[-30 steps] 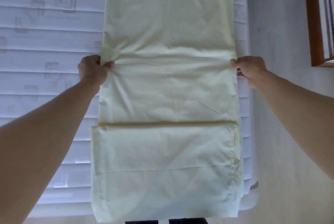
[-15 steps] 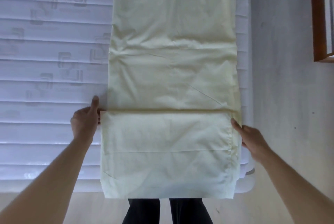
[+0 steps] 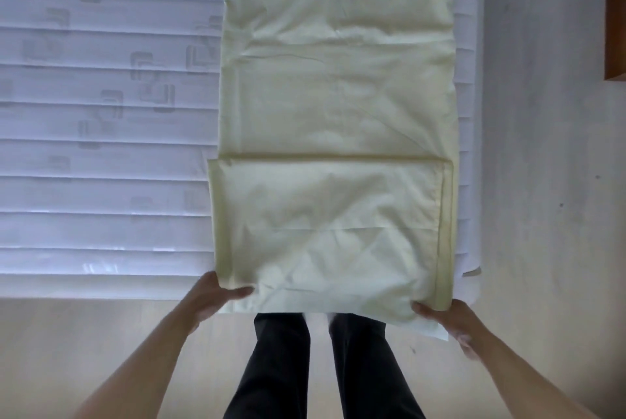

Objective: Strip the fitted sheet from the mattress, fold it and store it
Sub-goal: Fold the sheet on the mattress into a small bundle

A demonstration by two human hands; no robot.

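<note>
The pale yellow fitted sheet [image 3: 335, 114] lies as a long narrow strip on the bare white mattress [image 3: 101, 147], running away from me. Its near end is folded over into a double layer whose fold edge crosses the strip at mid-frame. My left hand [image 3: 213, 295] grips the near left corner of the sheet, thumb on top. At the near right corner my right hand [image 3: 454, 320] holds the sheet with its fingers underneath. The near edge is lifted a little past the mattress edge, above my legs.
The quilted mattress fills the left and centre; its near edge runs along the frame's lower third. Pale floor [image 3: 101, 351] lies below it and to the right. A brown wooden frame [image 3: 614, 12] stands at the upper right. My dark trouser legs [image 3: 321, 368] stand at the mattress edge.
Both hands slid down the sheet's sides, from the middle, past the fold line, to the near corners, which they now grip and lift slightly. The view has drawn back.
</note>
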